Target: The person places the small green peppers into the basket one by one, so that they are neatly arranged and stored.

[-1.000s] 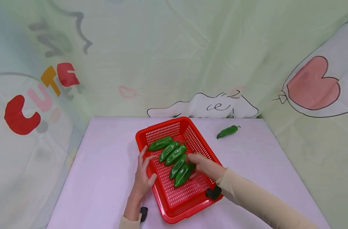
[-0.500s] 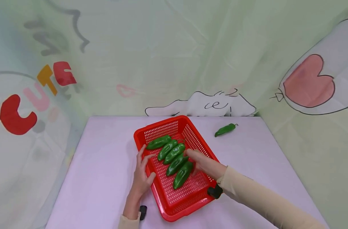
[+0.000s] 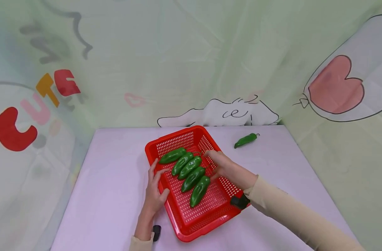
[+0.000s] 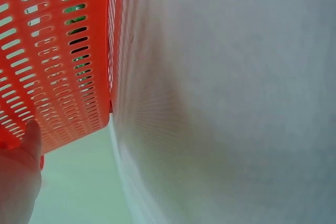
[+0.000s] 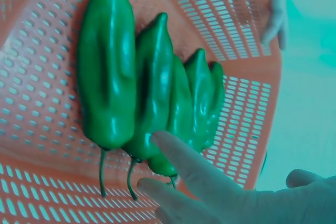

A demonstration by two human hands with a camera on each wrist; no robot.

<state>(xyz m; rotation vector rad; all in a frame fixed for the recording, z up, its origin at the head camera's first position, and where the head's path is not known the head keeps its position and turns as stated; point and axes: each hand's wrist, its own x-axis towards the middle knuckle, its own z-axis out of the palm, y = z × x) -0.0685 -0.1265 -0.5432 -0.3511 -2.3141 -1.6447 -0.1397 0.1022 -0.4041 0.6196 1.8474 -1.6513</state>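
Observation:
Several green peppers (image 3: 190, 167) lie side by side in a slanting row inside the red plastic basket (image 3: 191, 238). My left hand (image 3: 154, 190) grips the basket's left wall, some fingers and the thumb over the rim; in the left wrist view a finger (image 4: 32, 139) lies against the outer perforated side. Above the basket's right side is my right hand (image 3: 226, 167), fingers loosely spread and holding nothing. In the right wrist view its fingertips overlap the stem ends of the middle peppers (image 5: 155, 85). The nearest pepper (image 3: 199, 191) lies slightly apart at the upper end.
A single green pepper (image 3: 245, 140) lies outside the basket, toward the back right of the white table (image 3: 115, 174). Printed fabric (image 3: 131, 69) hangs behind and at both sides. Perforated walls rise all round the peppers.
My right hand has let go of the nearest peppers and moved up and back toward the basket's right wall. The two nearest peppers now lie farther apart. The left hand stays at the rim.

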